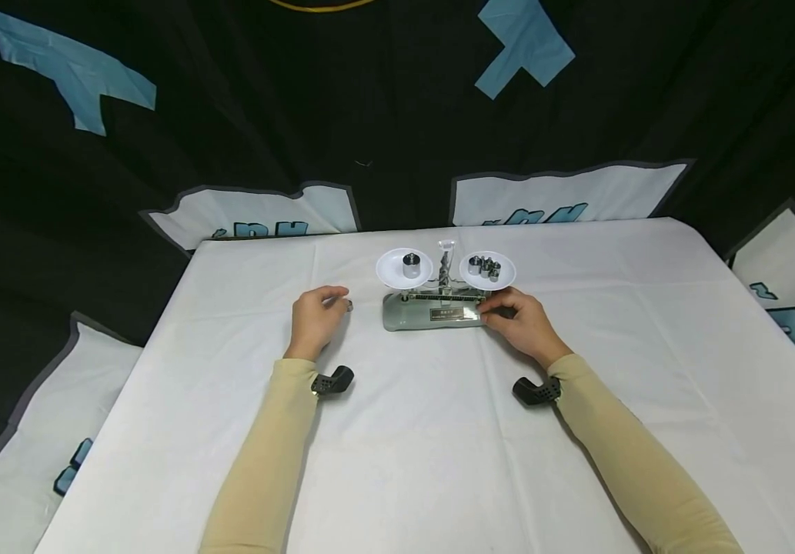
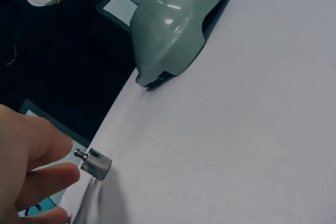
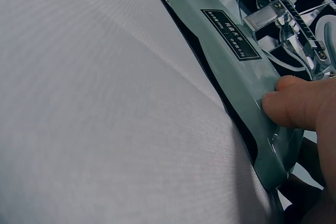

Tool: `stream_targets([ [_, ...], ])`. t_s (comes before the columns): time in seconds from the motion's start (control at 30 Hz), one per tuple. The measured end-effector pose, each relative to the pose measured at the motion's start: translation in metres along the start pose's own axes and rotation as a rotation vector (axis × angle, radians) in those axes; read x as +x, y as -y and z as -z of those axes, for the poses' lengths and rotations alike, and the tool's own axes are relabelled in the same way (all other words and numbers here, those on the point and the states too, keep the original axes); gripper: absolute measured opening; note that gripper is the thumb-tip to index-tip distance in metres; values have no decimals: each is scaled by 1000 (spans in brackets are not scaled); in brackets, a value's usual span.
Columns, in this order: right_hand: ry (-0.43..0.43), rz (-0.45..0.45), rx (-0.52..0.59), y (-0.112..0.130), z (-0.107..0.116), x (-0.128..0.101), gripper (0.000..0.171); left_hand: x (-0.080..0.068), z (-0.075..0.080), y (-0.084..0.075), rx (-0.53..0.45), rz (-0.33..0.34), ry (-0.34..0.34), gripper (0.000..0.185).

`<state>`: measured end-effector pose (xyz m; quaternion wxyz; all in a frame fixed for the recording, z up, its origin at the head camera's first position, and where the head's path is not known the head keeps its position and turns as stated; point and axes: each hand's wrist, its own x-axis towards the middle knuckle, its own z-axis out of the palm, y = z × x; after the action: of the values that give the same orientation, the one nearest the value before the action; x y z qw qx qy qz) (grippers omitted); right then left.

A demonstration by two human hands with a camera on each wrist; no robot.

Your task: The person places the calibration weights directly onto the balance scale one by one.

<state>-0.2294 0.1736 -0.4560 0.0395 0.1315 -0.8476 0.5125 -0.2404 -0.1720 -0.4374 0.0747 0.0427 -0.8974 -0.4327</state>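
Note:
A green-based balance scale (image 1: 411, 314) with two white pans stands on the table. My left hand (image 1: 315, 317) is to its left, fingers curled, holding a small metal weight (image 2: 96, 164) by its knob at the fingertips. The thumb is hidden in the left wrist view. My right hand (image 1: 525, 323) grips the right end of the scale's base, with the thumb (image 3: 281, 108) pressed on its front face. On the left pan (image 1: 386, 269) stands one larger metal weight (image 1: 411, 266). Several smaller weights (image 1: 486, 268) cluster on the right pan (image 1: 506, 278).
A white cloth (image 1: 425, 431) covers the table under both arms. Behind the far edge hangs a black curtain (image 1: 265, 115) with blue and white patches. Each wrist wears a black camera, one on the left wrist (image 1: 332, 381) and one on the right wrist (image 1: 536, 391).

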Motion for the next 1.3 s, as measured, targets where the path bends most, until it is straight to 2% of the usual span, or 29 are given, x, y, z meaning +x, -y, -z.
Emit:
stream_targets([
  [0.3, -1, 10, -17, 0, -1, 2, 15, -1, -3, 2, 56, -38, -24, 26],
  [0.63, -6, 9, -24, -1, 0, 3, 15, 0, -5, 4, 73, -96, -63, 21],
  [1.03, -6, 0, -24, -2, 0, 1, 14, -1, -8, 5, 79, -103, -71, 18],
  [1.3, -2, -12, -25, -1, 0, 1, 14, -2, -9, 5, 72, -122, -103, 16],
])
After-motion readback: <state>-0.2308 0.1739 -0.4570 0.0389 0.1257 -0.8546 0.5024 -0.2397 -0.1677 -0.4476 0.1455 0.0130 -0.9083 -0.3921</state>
